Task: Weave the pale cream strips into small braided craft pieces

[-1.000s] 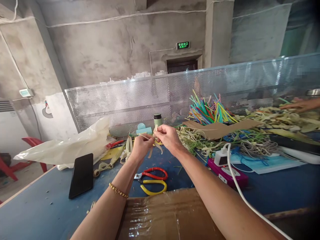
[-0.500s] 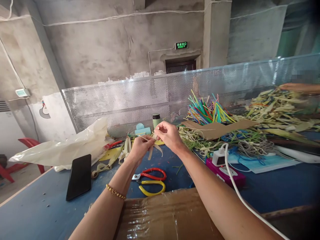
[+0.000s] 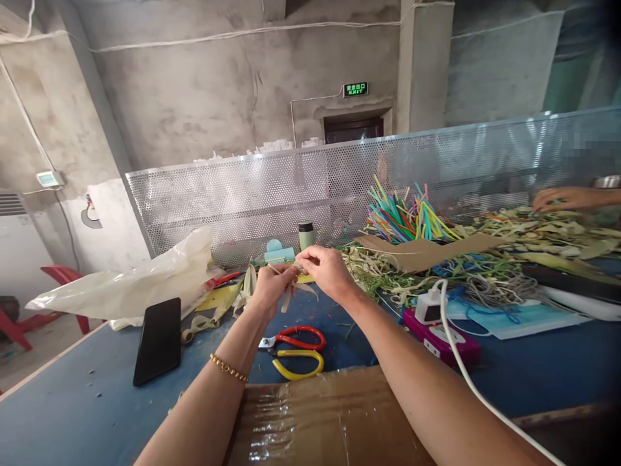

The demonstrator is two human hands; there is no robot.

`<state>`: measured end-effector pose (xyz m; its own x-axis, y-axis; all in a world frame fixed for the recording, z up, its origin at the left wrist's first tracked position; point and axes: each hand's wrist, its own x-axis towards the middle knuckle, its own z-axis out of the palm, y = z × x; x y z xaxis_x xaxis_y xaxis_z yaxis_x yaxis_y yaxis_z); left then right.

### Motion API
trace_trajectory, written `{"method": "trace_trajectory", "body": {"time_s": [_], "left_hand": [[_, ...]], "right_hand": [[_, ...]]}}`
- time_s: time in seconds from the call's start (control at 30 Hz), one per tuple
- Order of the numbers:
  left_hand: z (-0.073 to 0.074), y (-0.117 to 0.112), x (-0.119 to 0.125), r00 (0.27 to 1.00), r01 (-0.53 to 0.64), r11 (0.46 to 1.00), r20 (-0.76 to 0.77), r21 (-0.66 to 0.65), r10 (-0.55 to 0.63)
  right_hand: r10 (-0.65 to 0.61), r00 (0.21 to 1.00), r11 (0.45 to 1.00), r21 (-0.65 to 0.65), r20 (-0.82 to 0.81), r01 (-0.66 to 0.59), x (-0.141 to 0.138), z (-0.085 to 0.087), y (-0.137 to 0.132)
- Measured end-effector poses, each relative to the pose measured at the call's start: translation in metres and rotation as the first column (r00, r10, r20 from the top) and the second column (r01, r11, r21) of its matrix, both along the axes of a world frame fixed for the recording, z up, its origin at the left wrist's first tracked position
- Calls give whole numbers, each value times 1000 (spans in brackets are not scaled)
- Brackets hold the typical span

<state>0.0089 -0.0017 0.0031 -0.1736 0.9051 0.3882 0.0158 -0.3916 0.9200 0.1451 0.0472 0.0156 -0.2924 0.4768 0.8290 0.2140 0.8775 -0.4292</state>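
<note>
Over the blue table, my left hand point(image 3: 270, 285) is closed in a pinch on pale dried leaf strips point(image 3: 287, 299), whose ends dangle below the fingers. My right hand point(image 3: 325, 270) meets it from the right, thumb and fingers pinched at the top of the same strips; the exact grip is small and partly hidden. Below the hands lie scissors point(image 3: 295, 349) with one red and one yellow handle. A flat cardboard piece point(image 3: 330, 414) is between my forearms. More pale strips point(image 3: 246, 288) lie just left of my left hand.
A black phone point(image 3: 158, 341) and a plastic bag point(image 3: 130, 275) are at left. Coloured stems point(image 3: 407, 213), tangled strips point(image 3: 378, 272), a purple power strip point(image 3: 441, 340) with a white cable and a blue mask point(image 3: 528, 318) are at right. Another person's hand point(image 3: 563, 198) is over a leaf pile.
My right hand has dropped slightly and come closer to my left hand at the strips. The other person's hand has lowered, and the leaf pile there lies flatter.
</note>
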Motion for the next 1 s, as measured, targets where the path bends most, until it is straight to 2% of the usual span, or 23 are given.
{"method": "trace_trajectory", "body": {"time_s": [0.23,0.5,0.73,0.87,1.0], "left_hand": [[7,-7,1,953,260,966,166,-10,-254],[6,-6,4,973,116,993,199,11,-116],[7,-2,-3,939,99,995,329,32,-104],[7,-2,-4,919,84,996,384,42,-94],[6,-2,-2,913,71,997,399,41,-81]], "right_hand": [[-196,981,958,211,-15,194,2,0,-2],[-203,978,928,309,-47,207,3,1,-4],[-213,977,890,410,-6,197,1,0,-9],[-274,958,846,494,82,200,-1,-3,-10],[-390,911,785,565,130,255,-2,-6,-11]]}}
